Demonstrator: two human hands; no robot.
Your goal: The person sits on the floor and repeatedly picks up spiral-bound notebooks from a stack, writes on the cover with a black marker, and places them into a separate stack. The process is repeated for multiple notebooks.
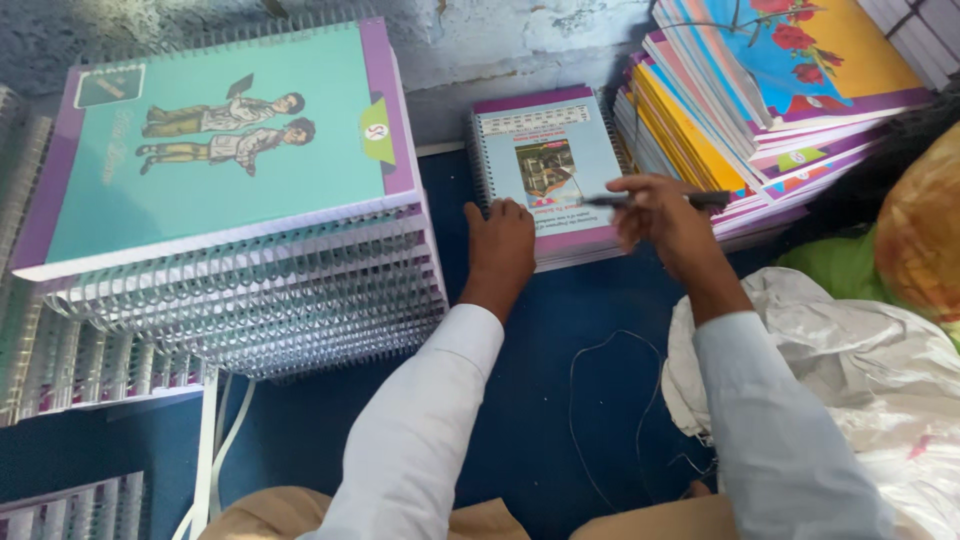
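Note:
My left hand point(500, 250) rests on the near left corner of a small stack of spiral notebooks point(560, 140) with a pale blue and purple back cover, lying on the blue floor cloth point(560, 340). My right hand point(665, 215) hovers over the stack's right edge and pinches a thin black tool point(700, 199) held level. Both arms wear light long sleeves.
A tall pile of spiral-bound teal notebooks point(230, 170) stands at left, with more spiral stacks point(60, 360) beside it. Colourful notebook stacks point(760, 90) rise at right. A white plastic sack point(860, 370), a thin loose wire point(600, 420) and a white strap point(215, 440) lie near.

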